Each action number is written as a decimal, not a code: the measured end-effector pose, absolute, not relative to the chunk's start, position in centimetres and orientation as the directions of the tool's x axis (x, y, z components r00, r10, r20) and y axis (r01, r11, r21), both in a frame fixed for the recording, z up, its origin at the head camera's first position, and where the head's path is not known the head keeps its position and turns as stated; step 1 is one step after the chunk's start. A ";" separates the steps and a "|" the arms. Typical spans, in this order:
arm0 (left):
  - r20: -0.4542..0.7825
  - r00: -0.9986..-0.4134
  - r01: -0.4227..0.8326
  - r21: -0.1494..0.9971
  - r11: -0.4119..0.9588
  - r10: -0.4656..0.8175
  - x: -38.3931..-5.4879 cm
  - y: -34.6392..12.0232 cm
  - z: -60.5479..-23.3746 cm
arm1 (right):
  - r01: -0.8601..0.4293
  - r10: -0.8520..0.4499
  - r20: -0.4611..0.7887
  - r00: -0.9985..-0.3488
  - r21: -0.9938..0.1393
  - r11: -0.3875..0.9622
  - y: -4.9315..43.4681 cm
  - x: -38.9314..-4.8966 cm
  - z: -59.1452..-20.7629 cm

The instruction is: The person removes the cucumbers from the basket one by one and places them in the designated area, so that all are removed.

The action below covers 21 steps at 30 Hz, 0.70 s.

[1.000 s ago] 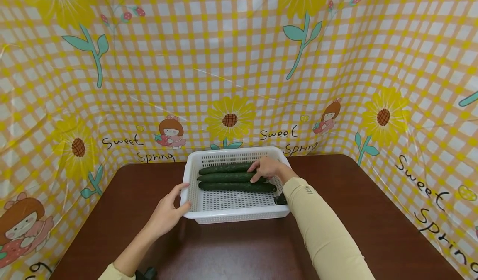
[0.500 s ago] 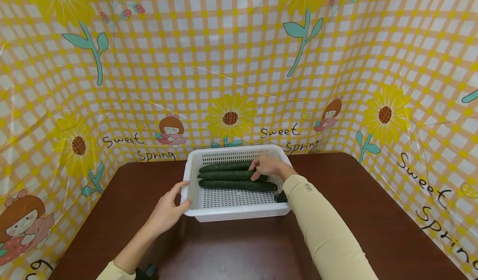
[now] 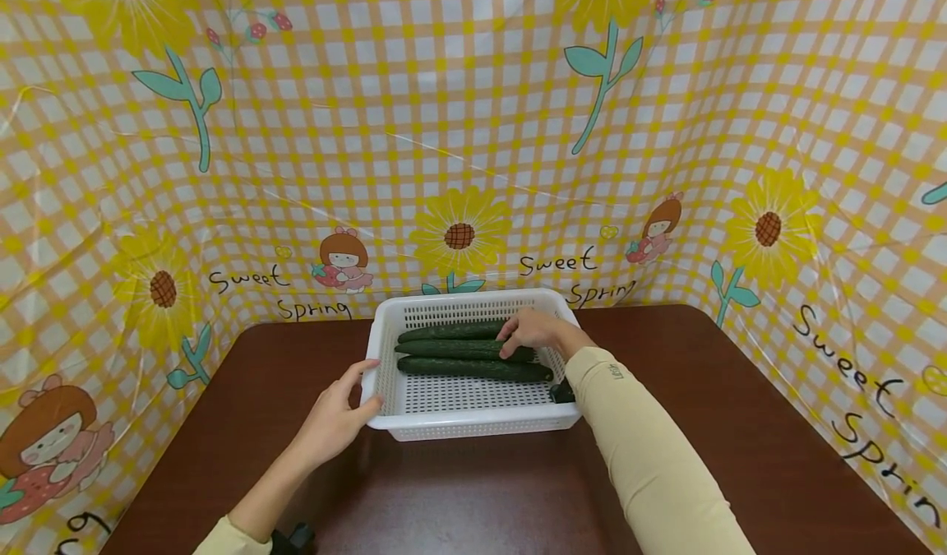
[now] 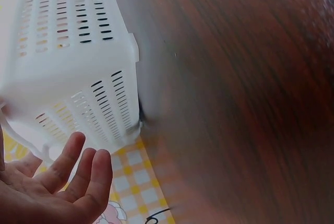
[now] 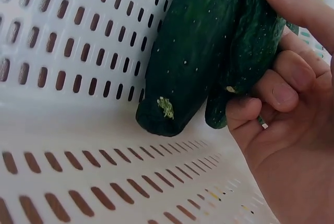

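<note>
Sitting mid-frame, a white basket [image 3: 473, 418] holds three cucumbers [image 3: 444, 347]; the right hand [image 3: 536, 330] partly hides one, fingers clamped on it; the left hand [image 3: 331, 413] touches the rim [image 3: 375, 337], fingers apart.

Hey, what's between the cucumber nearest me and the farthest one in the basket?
A third cucumber, with the right hand on its right-hand end; the head view shows this.

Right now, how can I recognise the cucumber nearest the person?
On the brown table stands a white basket. Inside, three cucumbers lie side by side. Choose the front cucumber, the only one with wide bare mesh along its near side.
</note>
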<state>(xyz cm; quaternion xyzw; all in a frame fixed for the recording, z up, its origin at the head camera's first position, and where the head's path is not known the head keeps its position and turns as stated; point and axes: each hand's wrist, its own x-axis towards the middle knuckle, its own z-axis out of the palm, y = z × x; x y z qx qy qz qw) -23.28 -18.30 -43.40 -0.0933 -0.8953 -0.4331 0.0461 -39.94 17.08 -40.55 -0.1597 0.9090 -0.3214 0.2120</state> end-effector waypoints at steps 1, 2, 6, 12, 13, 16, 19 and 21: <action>0.162 -0.979 0.206 0.770 0.604 0.128 -23.3 -18.3 -43.4 | -0.163 -0.432 -0.285 -0.856 -0.645 0.747 17.1 -39.9 -40.5; 0.160 -0.979 0.204 0.771 0.604 0.127 -23.2 -18.3 -43.4 | -0.176 -0.440 -0.286 -0.851 -0.635 0.753 17.1 -39.9 -40.5; 0.153 -0.981 0.196 0.774 0.602 0.122 -23.1 -18.4 -43.2 | -0.199 -0.463 -0.301 -0.834 -0.618 0.760 17.0 -40.1 -40.5; 0.156 -0.980 0.199 0.779 0.595 0.123 -23.0 -18.2 -43.3 | -0.160 -0.453 -0.318 -0.833 -0.646 0.747 17.1 -40.1 -40.7; 0.157 -0.980 0.200 0.781 0.591 0.123 -23.0 -18.2 -43.3 | -0.156 -0.451 -0.316 -0.835 -0.649 0.745 17.1 -40.1 -40.7; 0.160 -0.980 0.201 0.785 0.586 0.123 -23.0 -18.2 -43.4 | -0.149 -0.453 -0.304 -0.838 -0.671 0.727 17.1 -40.2 -41.0; 0.162 -0.980 0.201 0.782 0.590 0.119 -23.1 -18.2 -43.6 | -0.145 -0.459 -0.293 -0.839 -0.693 0.707 17.2 -40.3 -41.1; 0.164 -0.980 0.201 0.778 0.596 0.116 -23.2 -18.2 -43.7 | -0.139 -0.460 -0.293 -0.838 -0.701 0.700 17.2 -40.3 -41.1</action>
